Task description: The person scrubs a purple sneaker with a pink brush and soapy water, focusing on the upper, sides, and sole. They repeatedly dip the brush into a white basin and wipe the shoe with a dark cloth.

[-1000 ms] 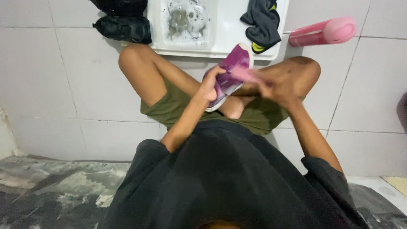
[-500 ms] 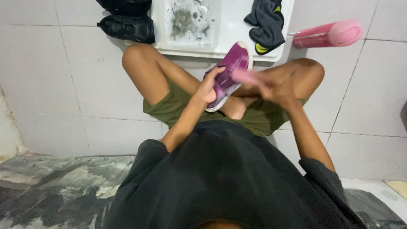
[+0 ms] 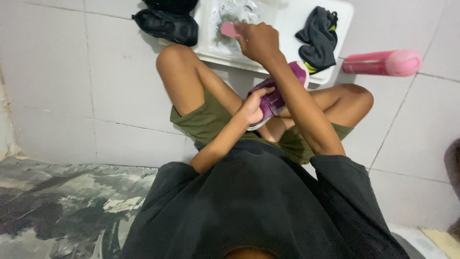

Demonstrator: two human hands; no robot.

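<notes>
Shoe (image 3: 278, 93) scrubbing, at the brush-wetting step. Left hand (image 3: 252, 108) grip is closed around the purple shoe, held over the lap, just short of the white basin (image 3: 341, 29). Right hand (image 3: 257, 41) grip is closed on a pink brush (image 3: 228, 29), dipped in the basin's suds. Next move likely needs the brush carried to the shoe, shoe held steady.

Black short-sleeved shirt (image 3: 258, 201), olive green shorts (image 3: 203, 120), bare legs.
</notes>
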